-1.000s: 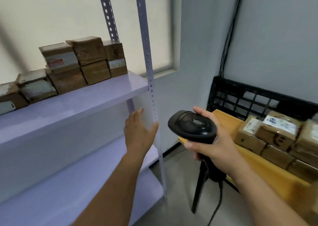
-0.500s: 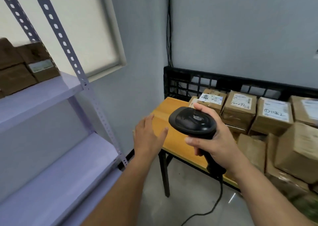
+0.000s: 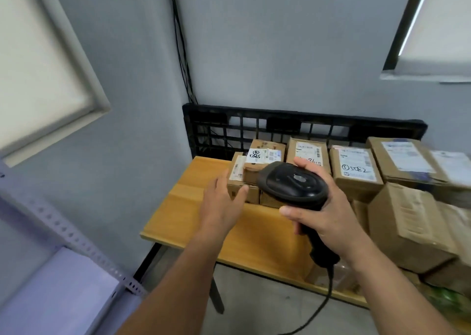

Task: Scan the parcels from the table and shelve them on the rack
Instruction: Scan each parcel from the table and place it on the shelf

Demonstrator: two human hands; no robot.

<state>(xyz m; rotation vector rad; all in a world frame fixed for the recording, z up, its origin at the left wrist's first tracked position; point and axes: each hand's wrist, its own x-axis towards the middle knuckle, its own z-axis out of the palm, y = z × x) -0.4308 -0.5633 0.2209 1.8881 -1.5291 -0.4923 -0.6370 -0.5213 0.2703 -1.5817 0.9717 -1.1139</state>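
Several brown cardboard parcels with white labels stand on the wooden table point(image 3: 193, 220), stacked against a black crate wall. My right hand point(image 3: 328, 222) grips a black corded barcode scanner point(image 3: 293, 183), its head held over the left end of the stack. My left hand point(image 3: 224, 202) is open, fingers straight, reaching to the small parcel point(image 3: 238, 179) at the left end; the fingertips are at its side and touch cannot be told. Only the corner post and a lower shelf of the grey rack point(image 3: 66, 278) show at the bottom left.
A black plastic crate point(image 3: 280, 128) stands upright behind the parcels against the wall. Black cables point(image 3: 182, 54) run down the wall corner. Larger boxes point(image 3: 407, 222) crowd the table's right side. A window with a blind is at the left.
The view has swung right from the rack to the table. My left hand has moved from the rack's post toward the leftmost small parcel. The scanner stays in my right hand.
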